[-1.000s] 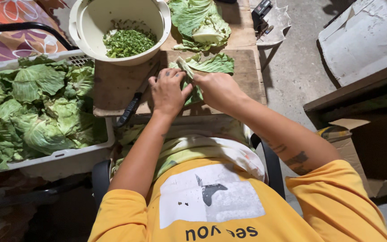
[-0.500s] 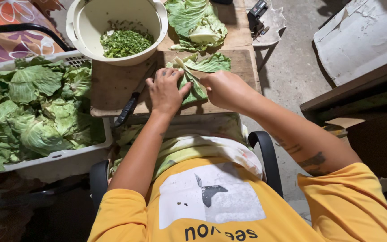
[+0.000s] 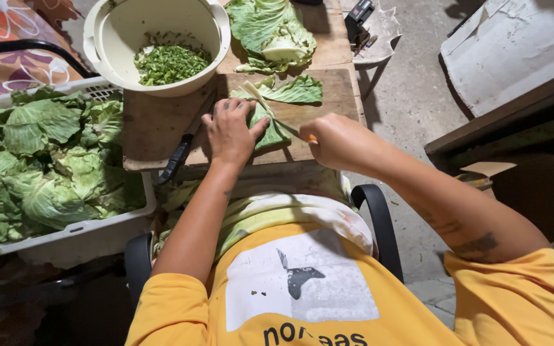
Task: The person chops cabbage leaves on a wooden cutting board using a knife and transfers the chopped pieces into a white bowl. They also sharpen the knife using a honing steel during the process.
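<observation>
At the left of the frame I see a pale crate [image 3: 91, 224] piled with loose green cabbage leaves [image 3: 40, 160], filling it from the upper left down past the middle. Above it, at upper left, sits a round cream bowl [image 3: 107, 29] with a small heap of chopped greens [image 3: 169, 63] on its far side, its rim overlapping the back of the wooden board [image 3: 155, 125]. At top centre, beyond the board, more whole leaves lie in a pile [image 3: 270, 32]. On the board itself, just right of centre, a folded leaf [image 3: 270, 128] lies under my left hand [image 3: 229, 131], with another flat leaf [image 3: 293, 90] just behind it. The left hand is spread palm down, fingers slightly apart and pressing the folded leaf flat to the board. My right hand [image 3: 335, 141] is at the board's right edge, curled into a tight fist round a small orange-handled knife [image 3: 299, 133] whose thin blade points left onto the leaf, close to the left thumb. A larger black-handled knife [image 3: 181, 150] rests untouched on the board left of the left hand, its handle hanging over the near edge.
</observation>
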